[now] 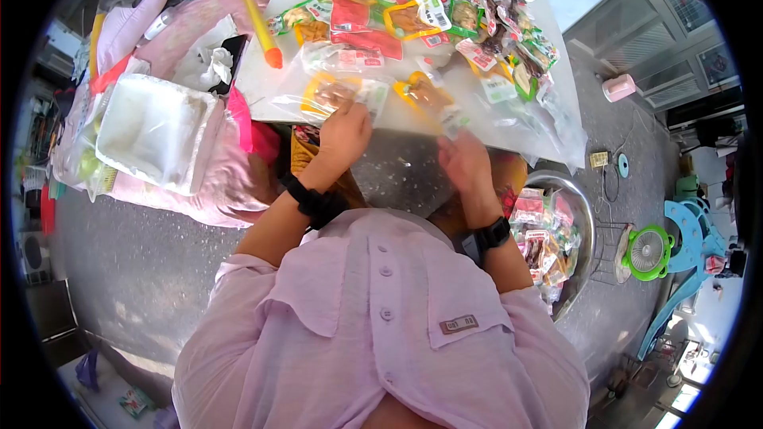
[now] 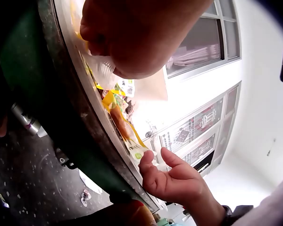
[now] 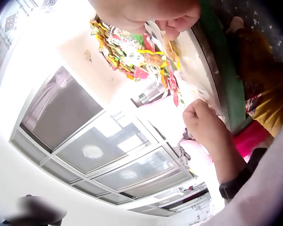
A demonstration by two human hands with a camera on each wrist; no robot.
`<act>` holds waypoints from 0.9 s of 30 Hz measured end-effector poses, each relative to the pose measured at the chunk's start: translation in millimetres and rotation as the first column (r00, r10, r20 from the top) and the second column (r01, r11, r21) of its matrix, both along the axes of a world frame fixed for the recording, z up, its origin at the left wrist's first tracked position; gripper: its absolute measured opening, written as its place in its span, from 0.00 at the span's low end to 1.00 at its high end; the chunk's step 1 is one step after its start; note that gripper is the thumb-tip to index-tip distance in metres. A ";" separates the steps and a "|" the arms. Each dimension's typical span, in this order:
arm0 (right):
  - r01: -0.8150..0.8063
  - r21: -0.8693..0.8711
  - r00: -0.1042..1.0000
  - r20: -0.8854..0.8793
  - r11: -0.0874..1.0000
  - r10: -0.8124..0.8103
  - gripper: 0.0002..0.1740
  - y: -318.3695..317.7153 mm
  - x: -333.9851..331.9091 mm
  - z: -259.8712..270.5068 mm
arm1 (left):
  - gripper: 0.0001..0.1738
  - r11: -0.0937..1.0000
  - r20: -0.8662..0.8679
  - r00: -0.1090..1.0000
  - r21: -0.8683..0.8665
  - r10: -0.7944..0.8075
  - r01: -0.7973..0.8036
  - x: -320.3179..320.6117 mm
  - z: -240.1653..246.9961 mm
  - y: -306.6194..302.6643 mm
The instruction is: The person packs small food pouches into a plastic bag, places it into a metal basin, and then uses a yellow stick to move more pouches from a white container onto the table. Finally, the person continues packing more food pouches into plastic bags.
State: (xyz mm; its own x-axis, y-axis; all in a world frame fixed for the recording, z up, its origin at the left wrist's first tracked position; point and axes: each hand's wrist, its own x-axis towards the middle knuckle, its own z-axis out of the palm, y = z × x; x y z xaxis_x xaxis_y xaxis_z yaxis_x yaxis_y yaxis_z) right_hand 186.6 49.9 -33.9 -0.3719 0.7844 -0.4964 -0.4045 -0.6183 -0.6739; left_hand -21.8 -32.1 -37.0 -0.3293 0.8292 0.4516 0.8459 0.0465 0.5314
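On the front of the white table, my left hand (image 1: 347, 135) grips the near edge of a clear plastic bag (image 1: 286, 99) with a yellow-edged food packet (image 1: 330, 94) in it. In the right wrist view the left hand (image 3: 205, 123) is curled at the table edge. My right hand (image 1: 466, 163) pinches the near end of a second yellow-edged food packet (image 1: 427, 95) with brownish contents. That packet lies slanted over the table, its lower end blurred. In the left wrist view the right hand's (image 2: 174, 181) thumb and forefinger are at the packet's end.
Many colourful food packets (image 1: 417, 16) are heaped at the back of the table. Clear bags (image 1: 540, 123) hang at its right corner. A metal basin (image 1: 584, 214) of packets stands by my right leg. To the left is a white foam box (image 1: 151, 135); a yellow stick (image 1: 258, 24) lies nearby.
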 end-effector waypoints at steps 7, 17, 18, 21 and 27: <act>-0.184 0.325 0.953 0.291 0.928 0.087 0.11 34.6 -14.2 0.8 | 0.04 0.998 0.051 0.998 -0.057 0.023 -0.020 2.1 3.7 3.8; -0.009 0.337 0.974 -0.210 0.941 0.085 0.14 13.7 -9.4 34.9 | 0.05 0.995 0.299 0.952 0.089 -0.060 0.035 -3.9 10.0 8.2; -0.019 0.340 0.970 -0.223 0.940 0.100 0.14 10.9 -9.6 39.8 | 0.05 0.995 0.299 0.952 0.091 -0.064 0.038 -4.0 9.7 8.9; -0.088 0.346 0.948 -0.259 0.934 0.185 0.15 6.1 -14.0 48.3 | 0.04 0.995 0.281 0.957 0.090 -0.072 0.048 -4.7 7.4 9.5; -0.314 0.314 0.866 -0.292 0.896 0.406 0.18 4.1 -29.2 26.0 | 0.05 0.992 0.266 0.963 0.125 -0.051 0.018 -2.9 14.3 7.3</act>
State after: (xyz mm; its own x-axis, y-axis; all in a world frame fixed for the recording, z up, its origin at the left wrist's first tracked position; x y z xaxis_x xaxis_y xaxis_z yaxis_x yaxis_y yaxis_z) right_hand 157.3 54.0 -7.9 -0.7615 0.6414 -0.0935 -0.4185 -0.5967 -0.6847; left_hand -24.6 -24.9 -22.7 -0.4239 0.7874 0.4475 0.6717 -0.0581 0.7386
